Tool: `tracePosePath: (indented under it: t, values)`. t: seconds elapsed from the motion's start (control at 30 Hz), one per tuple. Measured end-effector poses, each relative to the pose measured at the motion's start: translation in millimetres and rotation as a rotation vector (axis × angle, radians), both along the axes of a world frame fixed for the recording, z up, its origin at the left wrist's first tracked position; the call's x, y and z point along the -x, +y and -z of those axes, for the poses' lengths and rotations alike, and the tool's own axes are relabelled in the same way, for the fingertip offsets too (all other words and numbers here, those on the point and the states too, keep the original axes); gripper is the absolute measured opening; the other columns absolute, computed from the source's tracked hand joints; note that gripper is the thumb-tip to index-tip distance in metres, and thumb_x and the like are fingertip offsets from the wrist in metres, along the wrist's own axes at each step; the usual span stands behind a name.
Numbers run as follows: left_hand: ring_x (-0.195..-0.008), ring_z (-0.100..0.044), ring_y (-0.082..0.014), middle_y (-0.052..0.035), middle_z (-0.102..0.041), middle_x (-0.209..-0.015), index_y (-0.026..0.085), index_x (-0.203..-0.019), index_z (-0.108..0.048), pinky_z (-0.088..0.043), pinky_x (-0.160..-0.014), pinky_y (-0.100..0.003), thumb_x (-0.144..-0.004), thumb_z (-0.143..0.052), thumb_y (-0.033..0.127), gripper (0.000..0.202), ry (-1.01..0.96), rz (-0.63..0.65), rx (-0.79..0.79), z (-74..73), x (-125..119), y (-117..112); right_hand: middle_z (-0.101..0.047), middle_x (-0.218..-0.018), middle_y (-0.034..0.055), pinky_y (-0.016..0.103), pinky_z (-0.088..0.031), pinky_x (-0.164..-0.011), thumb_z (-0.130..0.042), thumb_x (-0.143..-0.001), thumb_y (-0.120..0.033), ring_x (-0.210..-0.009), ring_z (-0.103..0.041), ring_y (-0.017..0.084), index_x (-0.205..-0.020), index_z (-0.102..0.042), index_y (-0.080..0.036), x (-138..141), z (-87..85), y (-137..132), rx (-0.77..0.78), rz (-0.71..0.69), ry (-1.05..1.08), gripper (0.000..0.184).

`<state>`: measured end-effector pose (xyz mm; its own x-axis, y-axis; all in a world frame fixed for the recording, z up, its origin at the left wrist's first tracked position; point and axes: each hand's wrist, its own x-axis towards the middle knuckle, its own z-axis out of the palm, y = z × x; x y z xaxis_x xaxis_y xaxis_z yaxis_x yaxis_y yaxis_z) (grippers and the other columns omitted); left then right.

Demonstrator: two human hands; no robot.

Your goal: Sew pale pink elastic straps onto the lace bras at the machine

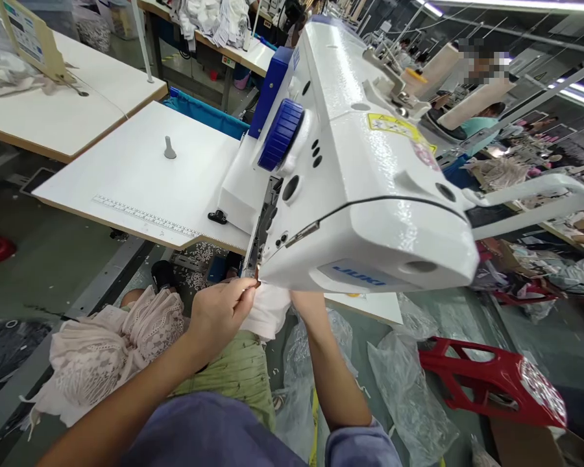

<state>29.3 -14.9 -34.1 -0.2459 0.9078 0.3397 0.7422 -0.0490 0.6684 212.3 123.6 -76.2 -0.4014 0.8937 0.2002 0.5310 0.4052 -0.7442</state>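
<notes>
A white sewing machine [389, 240] with a blue knob and JUKI lettering fills the middle of the view. Under the front of its head, pale pinkish-white fabric [268, 312] hangs down. My left hand [221, 316] pinches the edge of this fabric between thumb and fingers, close beside the needle area. At the fabric's other side is my right hand [311, 307]; the machine head covers its fingers, so its grip cannot be seen. The stitching point is also hidden. Pale pink lace garments [119, 353] lie in a heap left of my lap.
A white machine table [141, 152] with a printed ruler and a grey peg extends to the left. Another worktable [111, 58] stands behind it. Clear plastic bags [409, 383] and a red stool [491, 383] are on the floor at right. Several people work farther back.
</notes>
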Motion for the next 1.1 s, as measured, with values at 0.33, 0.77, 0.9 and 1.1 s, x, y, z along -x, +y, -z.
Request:
tracePosePath:
  t: [0.33, 0.77, 0.9, 1.1]
  values:
    - [-0.071, -0.071, -0.0145, 0.0004, -0.078, -0.086, 0.022, -0.103, -0.072, -0.046, -0.063, -0.024, -0.097, -0.053, 0.032, 0.022, -0.006, 0.013, 0.034, -3.0, 9, 0, -0.056, -0.053, -0.0015, 0.027, -0.05, -0.046, -0.053, -0.088, -0.056, -0.045, -0.052, 0.014, -0.07, -0.055, -0.022, 14, -6.3, -38, 0.573, 0.02, 0.449, 0.039]
    - [-0.072, -0.061, -0.0182, -0.0031, -0.068, -0.074, 0.019, -0.099, -0.069, -0.044, -0.072, -0.034, -0.094, -0.056, 0.026, 0.016, 0.419, 0.485, -0.083, 12.6, -4, -41, -0.076, -0.079, -0.0007, 0.032, -0.065, -0.068, -0.071, -0.081, -0.013, -0.075, -0.076, 0.021, -0.092, -0.072, -0.03, -26, 5.4, -140, -0.379, -0.419, 0.478, 0.02]
    - [-0.058, -0.049, -0.0144, 0.002, -0.057, -0.056, 0.021, -0.078, -0.067, -0.036, -0.063, -0.031, -0.096, -0.051, 0.018, 0.024, 0.49, 0.46, -0.113, 17.0, -1, -41, -0.077, -0.075, -0.0028, 0.031, -0.067, -0.067, -0.072, -0.083, -0.017, -0.071, -0.077, 0.021, -0.076, -0.074, -0.031, -29, 1.9, -146, -0.498, -0.442, 0.324, 0.016]
    - [-0.055, -0.05, -0.0131, 0.0027, -0.058, -0.056, 0.019, -0.086, -0.069, -0.037, -0.062, -0.031, -0.097, -0.049, 0.016, 0.023, 0.501, 0.457, -0.152, 9.4, 1, -41, -0.077, -0.07, -0.0038, 0.027, -0.066, -0.062, -0.07, -0.085, -0.018, -0.067, -0.076, 0.018, -0.07, -0.075, -0.031, -29, 0.4, -147, -0.445, -0.413, 0.266, 0.021]
